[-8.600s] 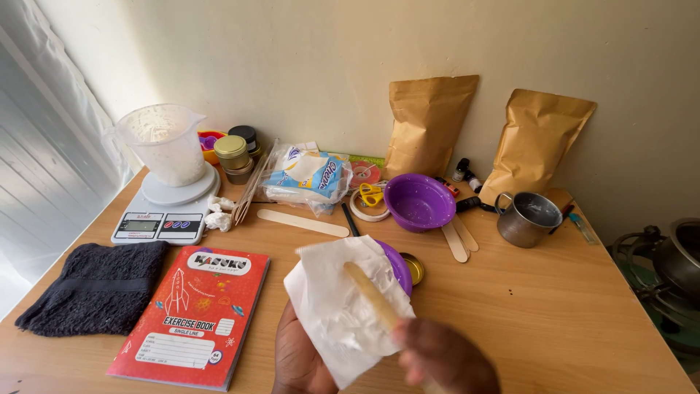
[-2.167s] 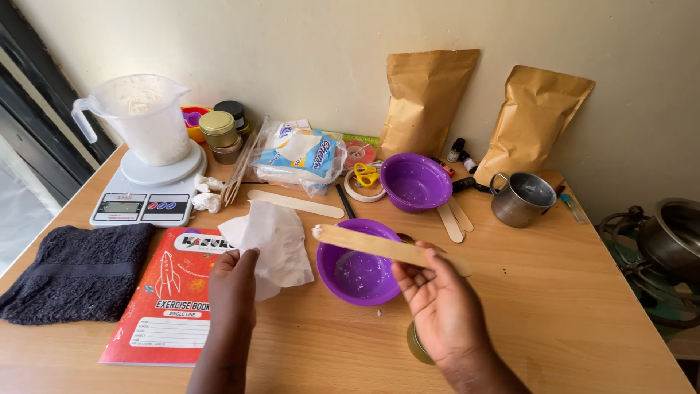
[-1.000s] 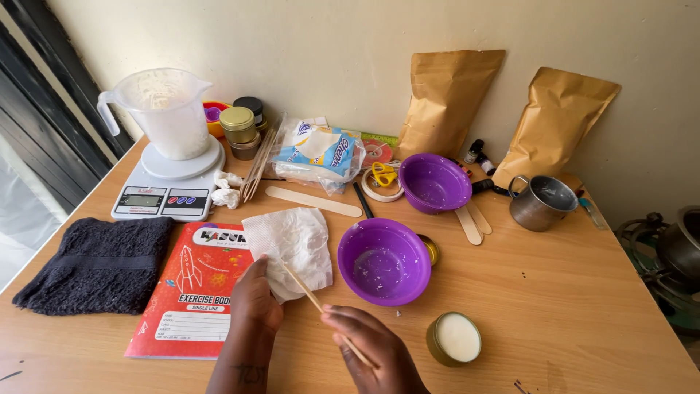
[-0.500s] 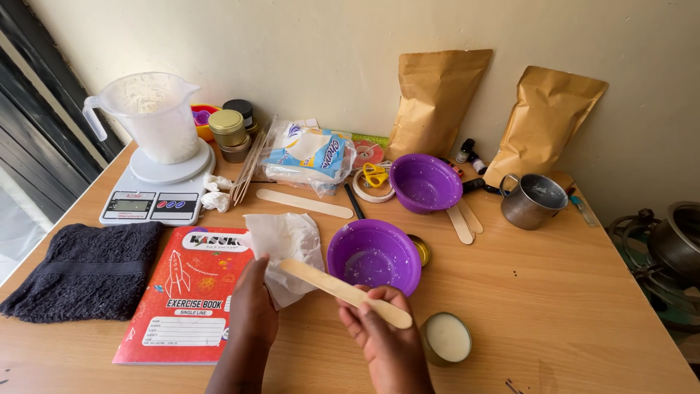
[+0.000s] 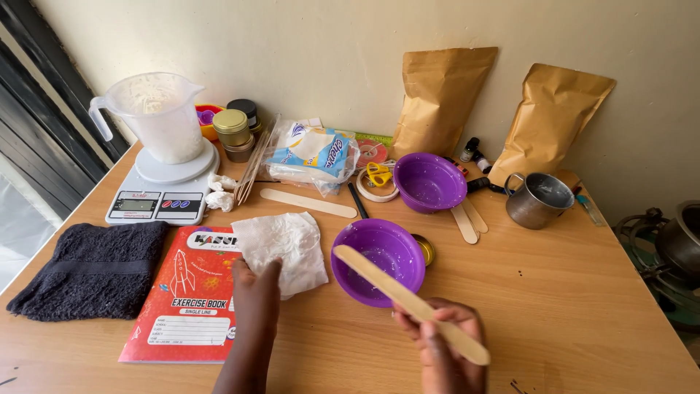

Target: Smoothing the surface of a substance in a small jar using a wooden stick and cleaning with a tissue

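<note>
My right hand [image 5: 441, 343] grips a long flat wooden stick [image 5: 397, 295] near its lower end. The stick's upper end reaches over the rim of the near purple bowl [image 5: 379, 253], whose inside is smeared with white residue. My left hand [image 5: 254, 281] presses its fingers on the lower edge of a crumpled white tissue [image 5: 284, 243], which lies on the table partly over a red exercise book [image 5: 188, 295]. A small gold lid [image 5: 425, 248] peeks out behind the bowl.
A second purple bowl [image 5: 430, 181], a metal mug [image 5: 536, 199], two brown paper pouches [image 5: 441, 98], loose wooden sticks [image 5: 310, 203], a packet of tissues [image 5: 312, 155], a jug on a kitchen scale [image 5: 162, 191] and a dark towel [image 5: 91, 268] crowd the table. Pots [image 5: 674, 244] stand off its right edge.
My right hand has drawn the stick to the right, off the tissue, and its tip is now over the near purple bowl. The wax-filled tin is hidden behind my right hand.
</note>
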